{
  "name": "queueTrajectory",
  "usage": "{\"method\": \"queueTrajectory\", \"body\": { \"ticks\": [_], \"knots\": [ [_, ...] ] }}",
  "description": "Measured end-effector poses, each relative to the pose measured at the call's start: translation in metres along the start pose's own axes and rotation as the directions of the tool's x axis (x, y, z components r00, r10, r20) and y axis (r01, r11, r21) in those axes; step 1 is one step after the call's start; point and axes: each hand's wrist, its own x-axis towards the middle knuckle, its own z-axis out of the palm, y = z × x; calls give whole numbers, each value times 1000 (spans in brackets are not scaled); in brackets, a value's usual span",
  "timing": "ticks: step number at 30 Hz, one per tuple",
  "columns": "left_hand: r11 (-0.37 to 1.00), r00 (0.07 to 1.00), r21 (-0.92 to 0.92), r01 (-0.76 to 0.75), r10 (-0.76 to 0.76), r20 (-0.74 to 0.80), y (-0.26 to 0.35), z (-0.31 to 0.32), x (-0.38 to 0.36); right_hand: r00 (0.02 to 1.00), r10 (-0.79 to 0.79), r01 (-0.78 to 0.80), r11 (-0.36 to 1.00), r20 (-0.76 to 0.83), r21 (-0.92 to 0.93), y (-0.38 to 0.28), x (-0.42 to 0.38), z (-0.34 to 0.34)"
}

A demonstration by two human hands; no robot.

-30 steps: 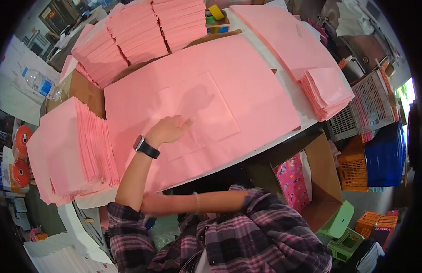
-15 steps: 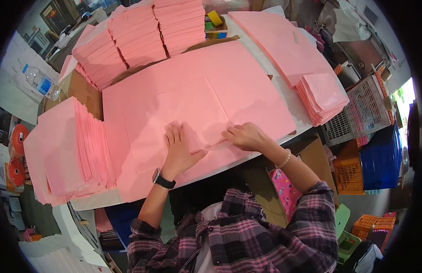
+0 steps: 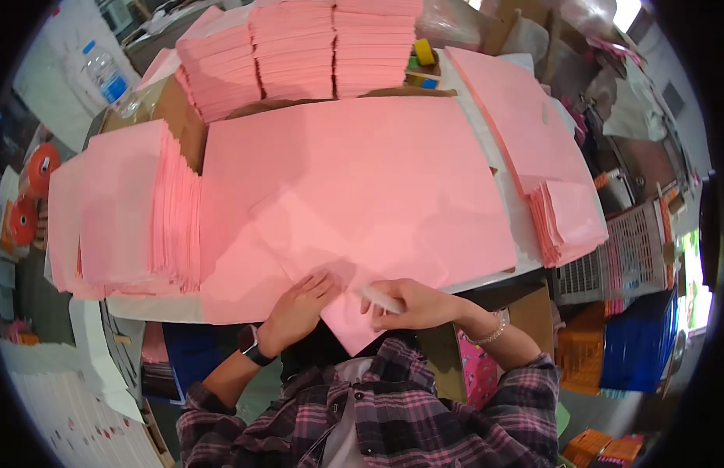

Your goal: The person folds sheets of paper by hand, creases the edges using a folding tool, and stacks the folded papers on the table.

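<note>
A folded pink sheet [image 3: 303,226] lies at an angle on a large flat pink sheet [image 3: 354,156], and its corner hangs over the table's near edge. My left hand [image 3: 303,308] rests on the folded sheet, palm down with the fingers stretched out. To its right, my right hand [image 3: 408,304] is closed around a small whitish flat tool [image 3: 384,299], just above the folded sheet's right edge. A watch is on my left wrist, a bead bracelet on my right.
Tall pink stacks [image 3: 295,54] stand at the back. Another stack [image 3: 136,210] is at the left, near a bottle [image 3: 106,74] on a cardboard box. At the right lie a small folded pile [image 3: 568,222] and a grey crate [image 3: 619,261].
The folded sheet has turned and moved toward me, with a corner now past the table edge. My hands have come closer to my body, and the whitish tool now shows in my right hand.
</note>
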Motion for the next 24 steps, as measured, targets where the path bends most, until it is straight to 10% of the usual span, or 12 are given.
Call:
{"method": "queueTrajectory", "body": {
  "ticks": [3,9,11,15,20,24],
  "knots": [
    [999,999,-50,-20,17,-46,-6,-1,-15,989,-14,-25,963,144,270,3,-1,-29],
    [847,953,-532,7,-166,-252,-26,-7,-12,945,-153,172,984,-288,42,66,5,-88],
    [476,793,-688,548,-557,246,-33,-30,-6,894,120,50,931,-433,361,78,7,-87],
    [248,763,-928,277,-644,55,-53,-15,8,871,264,-58,892,-414,448,77,32,-79],
    [47,675,-961,272,-721,156,-78,12,13,856,150,-97,987,-495,131,111,75,-66],
    [-41,652,-963,266,-728,211,-77,7,13,769,294,-174,950,-567,258,108,92,-61]
  ]
}}
